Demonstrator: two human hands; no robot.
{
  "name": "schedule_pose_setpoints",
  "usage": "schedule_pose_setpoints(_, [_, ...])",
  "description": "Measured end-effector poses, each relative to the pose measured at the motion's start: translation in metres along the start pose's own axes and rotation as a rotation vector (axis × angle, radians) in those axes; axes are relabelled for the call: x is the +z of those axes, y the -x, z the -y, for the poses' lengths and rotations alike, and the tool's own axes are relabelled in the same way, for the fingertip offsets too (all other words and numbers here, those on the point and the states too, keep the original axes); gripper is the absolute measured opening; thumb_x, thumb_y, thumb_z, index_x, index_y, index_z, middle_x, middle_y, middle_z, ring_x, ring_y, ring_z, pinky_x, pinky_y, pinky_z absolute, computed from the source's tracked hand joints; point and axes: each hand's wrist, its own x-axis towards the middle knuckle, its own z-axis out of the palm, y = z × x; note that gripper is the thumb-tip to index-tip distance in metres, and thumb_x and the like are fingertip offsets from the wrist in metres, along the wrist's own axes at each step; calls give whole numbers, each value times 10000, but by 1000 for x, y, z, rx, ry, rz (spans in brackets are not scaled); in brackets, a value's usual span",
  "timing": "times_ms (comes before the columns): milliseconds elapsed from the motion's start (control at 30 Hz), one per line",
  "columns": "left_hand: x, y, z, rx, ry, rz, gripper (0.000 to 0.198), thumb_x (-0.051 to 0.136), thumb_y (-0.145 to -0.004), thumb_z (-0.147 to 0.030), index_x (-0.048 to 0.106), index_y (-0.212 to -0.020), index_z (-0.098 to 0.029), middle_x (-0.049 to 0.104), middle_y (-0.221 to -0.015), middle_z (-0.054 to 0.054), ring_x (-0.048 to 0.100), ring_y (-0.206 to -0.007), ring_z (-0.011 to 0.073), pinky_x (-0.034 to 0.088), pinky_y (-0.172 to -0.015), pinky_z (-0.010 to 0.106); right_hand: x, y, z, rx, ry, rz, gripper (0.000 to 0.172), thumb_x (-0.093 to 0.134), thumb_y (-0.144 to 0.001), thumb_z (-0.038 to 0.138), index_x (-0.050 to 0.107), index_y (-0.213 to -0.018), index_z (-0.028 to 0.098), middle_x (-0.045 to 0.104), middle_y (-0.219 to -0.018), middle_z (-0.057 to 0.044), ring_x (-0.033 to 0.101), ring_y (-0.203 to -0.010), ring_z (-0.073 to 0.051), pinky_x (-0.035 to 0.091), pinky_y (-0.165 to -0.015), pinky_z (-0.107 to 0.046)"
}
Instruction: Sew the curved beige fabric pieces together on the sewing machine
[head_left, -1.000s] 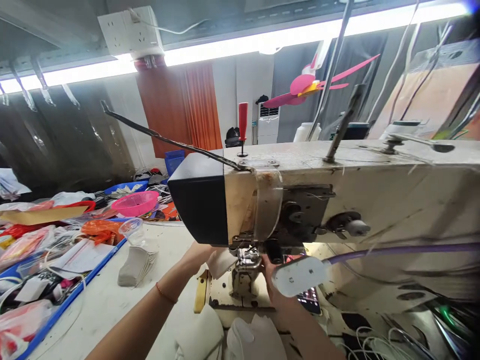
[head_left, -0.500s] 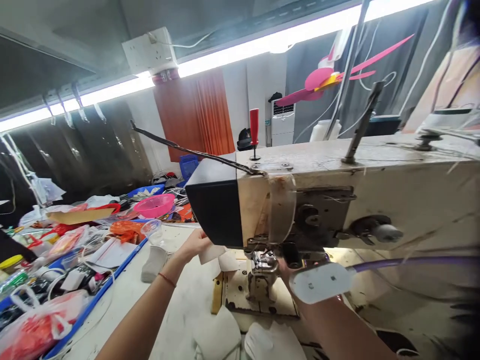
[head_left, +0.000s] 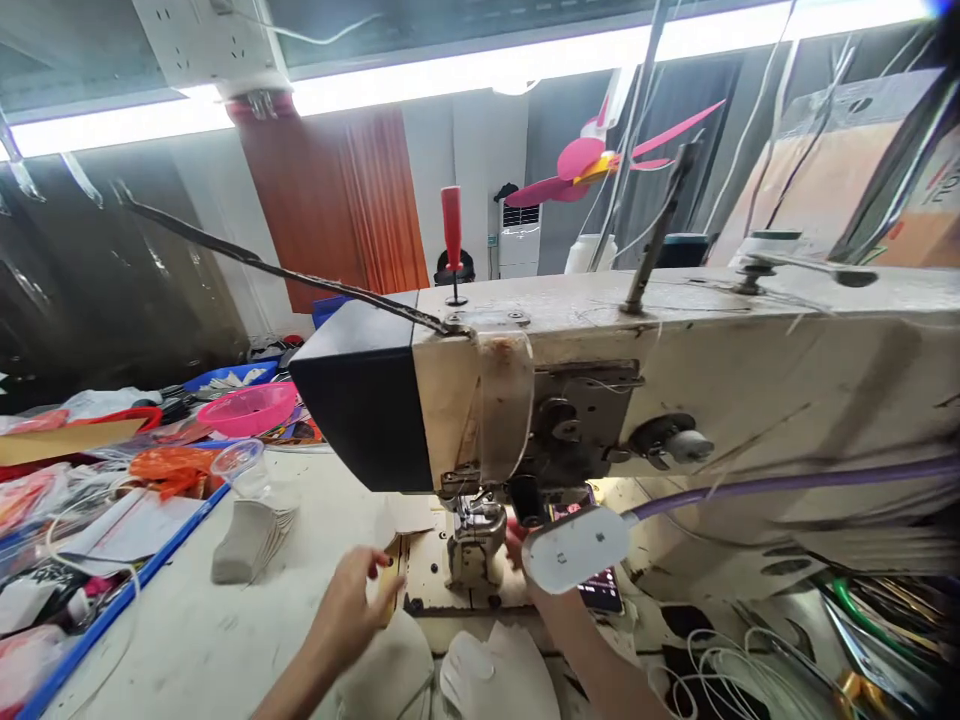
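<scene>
My left hand (head_left: 354,598) hovers over the sewing machine's front left corner, fingers curled but apart, with nothing visible between them. Just below it lie pale curved cloth pieces (head_left: 394,655), and more white pieces (head_left: 502,670) sit to their right. My right hand (head_left: 516,543) reaches in behind the presser foot (head_left: 480,525); a white lamp head (head_left: 576,550) and the machine parts hide most of its fingers. A pale flat piece (head_left: 411,518) lies at the left of the metal needle plate (head_left: 429,575).
The sewing machine head (head_left: 750,370) spans the middle and right. To the left stand a stack of pale pieces (head_left: 247,540), a clear plastic cup (head_left: 240,468) and a cluttered blue-edged tray (head_left: 150,570). A lit phone (head_left: 604,592) and coiled white cord (head_left: 720,670) lie at the right.
My left hand has let go of the pale piece left of the needle and come back toward the front pieces. My right hand stays by the presser foot. The view has turned right.
</scene>
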Motion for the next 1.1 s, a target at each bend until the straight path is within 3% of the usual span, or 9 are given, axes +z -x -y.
schedule_pose_setpoints(67, [11,32,-3,10,-158,86,412,573,-754,-494,608,-1000,-166,581,-987,105,530,-929,270,423,-802,396,-16,33,-9,-3,149,154,276,687,-735,274,653,-985,161,639,-944,-63,617,-876,-229,496,-791,-399])
schedule_pose_setpoints(200, [26,63,-4,23,-268,72,391,591,-771,-432,601,-1066,-176,576,-1049,117,528,-973,278,418,-826,407,-37,79,-21,0,393,308,506,688,-514,115,668,-1014,188,572,-1089,-104,555,-1049,-300,416,-926,-384])
schedule_pose_setpoints(367, [30,64,-5,168,-222,-61,222,604,-781,-298,611,-985,-211,605,-993,77,550,-918,250,424,-823,391,-32,81,-21,-40,557,367,407,647,-543,143,639,-949,164,528,-1057,-111,565,-977,-275,424,-891,-361])
schedule_pose_setpoints(500, [31,62,-5,131,-83,-27,196,528,-768,-179,593,-950,-212,620,-956,66,567,-889,227,440,-800,350,-28,78,-18,-82,624,327,432,633,-530,102,593,-953,179,518,-1056,-107,537,-1000,-295,392,-911,-395])
schedule_pose_setpoints(633, [15,51,-8,-43,88,193,197,458,-784,-216,606,-912,-202,657,-890,40,589,-872,214,433,-794,318,-27,83,-12,-146,635,323,288,588,-520,53,506,-738,220,504,-933,-59,528,-905,-278,406,-822,-389])
schedule_pose_setpoints(733, [-6,39,-10,-123,253,399,196,437,-803,-307,583,-775,-179,635,-783,15,572,-786,193,423,-710,279,-24,88,-3,-220,569,404,293,527,-528,-1,455,-696,228,493,-882,-31,508,-843,-231,393,-780,-344])
schedule_pose_setpoints(867, [-30,29,-11,-190,518,565,313,455,-820,-464,555,-832,-167,560,-770,-14,510,-737,147,396,-666,232,-26,90,9,-222,407,531,316,481,-494,-18,423,-680,231,492,-772,15,481,-700,-162,381,-669,-265])
schedule_pose_setpoints(967, [-43,29,-21,-178,567,572,355,463,-818,-507,552,-895,-172,537,-767,-23,491,-719,133,388,-650,213,-30,89,16,-136,248,563,178,482,-637,75,434,-709,231,471,-700,38,476,-638,-136,390,-600,-230])
schedule_pose_setpoints(1100, [-45,40,-62,-51,364,453,198,488,-813,-371,525,-766,-182,549,-760,-6,494,-734,148,406,-655,224,-23,91,19,-24,36,551,39,476,-746,232,437,-745,226,493,-687,37,535,-660,-143,438,-620,-241])
